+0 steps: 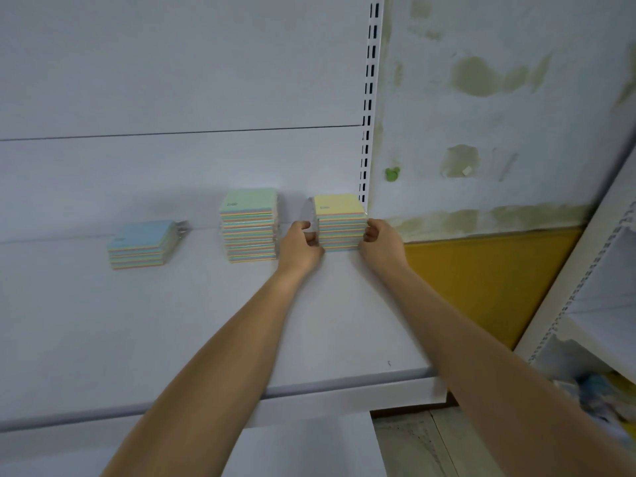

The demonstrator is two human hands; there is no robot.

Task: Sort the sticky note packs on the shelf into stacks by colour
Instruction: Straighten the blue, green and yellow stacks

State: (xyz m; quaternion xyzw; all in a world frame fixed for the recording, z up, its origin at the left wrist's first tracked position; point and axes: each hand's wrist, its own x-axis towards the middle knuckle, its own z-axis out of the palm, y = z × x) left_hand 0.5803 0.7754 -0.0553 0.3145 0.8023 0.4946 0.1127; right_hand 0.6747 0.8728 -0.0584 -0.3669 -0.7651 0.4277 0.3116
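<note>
Shelf (206, 321): blue stack (141, 246), green stack (249, 228), yellow stack (340, 223).
Left grip (303, 246): your fingers curl round yellow stack's left side.
Right grip (380, 241): curls round its right side.

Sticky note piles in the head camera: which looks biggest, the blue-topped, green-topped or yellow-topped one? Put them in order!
1. green-topped pile: tallest.
2. yellow-topped pile: a little shorter.
3. blue-topped pile: clearly smallest.

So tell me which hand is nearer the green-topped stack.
Left. The left hand sits between the green-topped stack and the yellow-topped stack; the right hand is beyond the yellow one.
</note>
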